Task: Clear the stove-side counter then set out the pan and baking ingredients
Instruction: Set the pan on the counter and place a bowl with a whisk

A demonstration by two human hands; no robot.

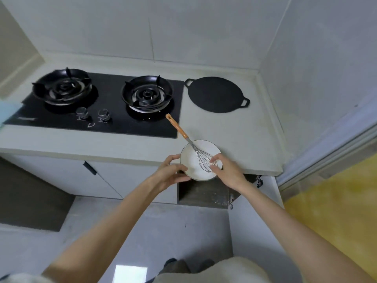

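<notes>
We held white bowl point(193, 167) with both hands over front edge of counter point(244, 139): left hand point(172, 173) curled round near-left rim, right hand point(226, 170) pinching right rim. Inside leaned whisk point(201, 158), handle toward stove point(114, 123). Flat black pan point(216, 94) already lay on counter beside stove. We judged clearing done, pan out; bowl not yet released, other ingredients unseen

Setting: domestic kitchen. Evidence: black two-burner gas hob point(111, 92) with two knobs point(82, 113), set into a pale counter point(234, 135); tiled wall point(183, 27) behind; cabinet doors point(51, 176) below. Flat black pan point(216, 94) on counter right of hob. White bowl point(189, 159) with wire whisk point(180, 130) at counter's front edge.
</notes>
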